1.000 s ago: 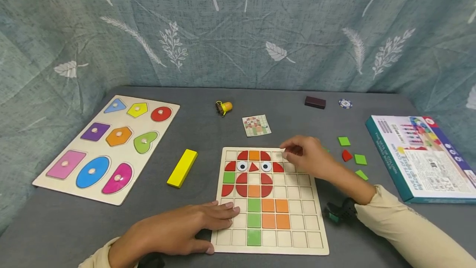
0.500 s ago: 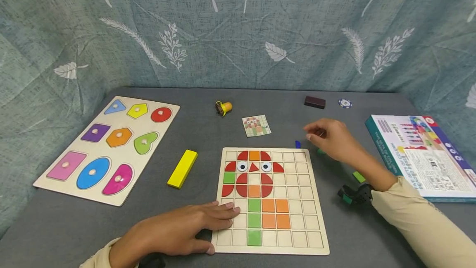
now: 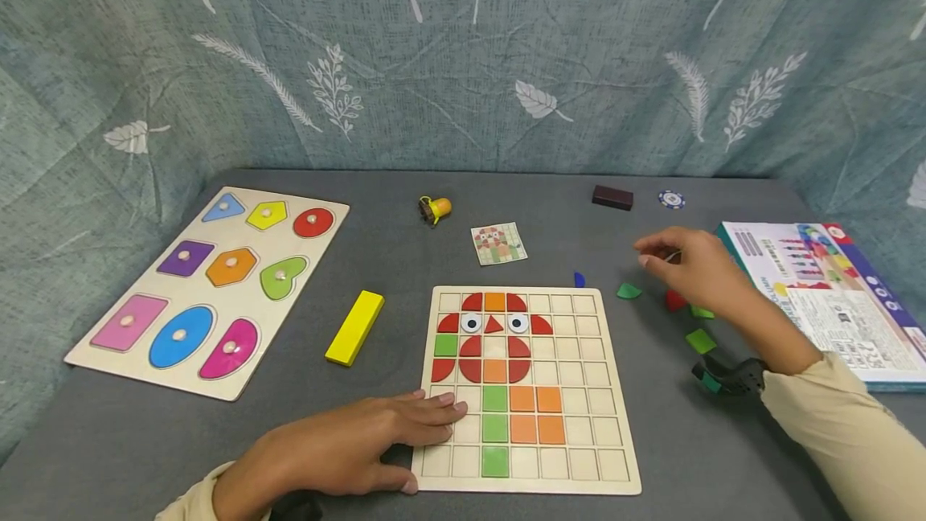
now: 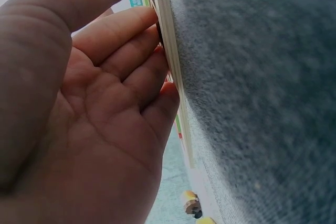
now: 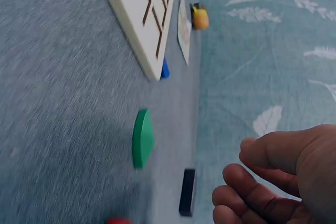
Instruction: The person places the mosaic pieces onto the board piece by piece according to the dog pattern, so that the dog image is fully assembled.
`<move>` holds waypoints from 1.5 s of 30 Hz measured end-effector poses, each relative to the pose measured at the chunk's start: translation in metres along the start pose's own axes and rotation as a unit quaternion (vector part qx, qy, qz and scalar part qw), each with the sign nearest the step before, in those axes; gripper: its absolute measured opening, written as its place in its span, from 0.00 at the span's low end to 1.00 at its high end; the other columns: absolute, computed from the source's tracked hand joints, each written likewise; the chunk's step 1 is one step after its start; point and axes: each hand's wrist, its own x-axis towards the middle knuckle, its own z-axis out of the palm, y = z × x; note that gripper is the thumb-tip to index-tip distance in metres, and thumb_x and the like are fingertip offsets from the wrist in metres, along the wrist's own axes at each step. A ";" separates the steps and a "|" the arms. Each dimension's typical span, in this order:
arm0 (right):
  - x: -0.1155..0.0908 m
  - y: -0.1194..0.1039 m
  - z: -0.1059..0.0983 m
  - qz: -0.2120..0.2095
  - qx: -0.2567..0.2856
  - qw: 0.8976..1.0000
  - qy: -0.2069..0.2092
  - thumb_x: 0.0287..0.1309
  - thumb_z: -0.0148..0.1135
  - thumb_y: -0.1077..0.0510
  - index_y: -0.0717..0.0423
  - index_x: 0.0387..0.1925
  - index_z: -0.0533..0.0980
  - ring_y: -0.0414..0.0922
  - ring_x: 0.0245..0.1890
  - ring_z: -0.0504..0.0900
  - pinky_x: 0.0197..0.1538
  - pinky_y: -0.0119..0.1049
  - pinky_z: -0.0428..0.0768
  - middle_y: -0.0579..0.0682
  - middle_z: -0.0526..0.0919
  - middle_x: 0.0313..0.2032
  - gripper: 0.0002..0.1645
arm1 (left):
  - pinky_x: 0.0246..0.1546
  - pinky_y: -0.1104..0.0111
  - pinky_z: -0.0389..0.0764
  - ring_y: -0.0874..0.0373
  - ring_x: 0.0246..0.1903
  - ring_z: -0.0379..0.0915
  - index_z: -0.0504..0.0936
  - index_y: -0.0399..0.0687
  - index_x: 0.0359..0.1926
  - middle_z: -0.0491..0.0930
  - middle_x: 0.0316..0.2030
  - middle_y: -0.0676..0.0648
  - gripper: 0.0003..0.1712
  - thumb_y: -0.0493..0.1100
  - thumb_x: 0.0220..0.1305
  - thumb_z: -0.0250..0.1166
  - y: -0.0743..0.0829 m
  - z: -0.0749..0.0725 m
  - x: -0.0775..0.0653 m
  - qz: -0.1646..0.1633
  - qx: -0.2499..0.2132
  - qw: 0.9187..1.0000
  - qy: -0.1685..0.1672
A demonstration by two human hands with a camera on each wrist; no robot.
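A wooden grid board (image 3: 586,461) lies flat at the front middle, with red, orange and green tiles and two eye pieces set in its cells. My left hand (image 3: 376,441) rests with straight fingers on its left edge; in the left wrist view the fingers touch the board's side (image 4: 170,40). My right hand (image 3: 698,264) hovers over loose pieces right of the board, fingers loosely bent, and nothing shows between them in the right wrist view. Below it are a red piece (image 3: 675,300) and a green square (image 3: 700,340). A green curved piece (image 3: 628,291) lies nearer the board.
A blue piece (image 3: 579,280) lies behind the board. Behind that are a pattern card (image 3: 499,244), a small orange-yellow toy (image 3: 436,209), a dark block (image 3: 612,198) and a chip (image 3: 671,199). A shape puzzle (image 3: 249,360) and yellow block (image 3: 355,328) stand left, a box (image 3: 861,304) right.
My right hand has moved right from the board's far right corner to above the loose pieces, uncovering the blue and green pieces. My left hand has stayed on the board.
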 end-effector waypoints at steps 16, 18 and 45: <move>-0.002 0.033 -0.008 0.048 -0.026 0.998 -0.044 0.64 0.58 0.63 0.73 0.52 0.77 0.60 0.41 0.81 0.40 0.52 0.79 0.66 0.82 0.43 0.18 | 0.64 0.56 0.65 0.52 0.70 0.54 0.71 0.53 0.68 0.60 0.70 0.58 0.34 0.45 0.61 0.70 0.000 0.000 0.000 0.000 0.004 1.000 0.000; -0.002 0.037 -0.006 0.051 -0.036 0.997 -0.049 0.63 0.59 0.64 0.74 0.52 0.76 0.63 0.44 0.79 0.43 0.56 0.77 0.69 0.79 0.46 0.19 | 0.64 0.56 0.65 0.52 0.70 0.54 0.71 0.53 0.68 0.61 0.70 0.58 0.34 0.46 0.61 0.70 0.000 0.000 0.000 0.001 0.007 1.000 0.000; 0.003 0.029 -0.002 -0.017 -0.074 0.997 -0.027 0.60 0.61 0.70 0.69 0.38 0.83 0.47 0.30 0.78 0.34 0.46 0.75 0.58 0.83 0.34 0.08 | 0.64 0.57 0.66 0.52 0.70 0.54 0.71 0.52 0.67 0.61 0.70 0.58 0.34 0.45 0.61 0.70 0.001 -0.001 0.000 -0.002 0.006 1.000 0.000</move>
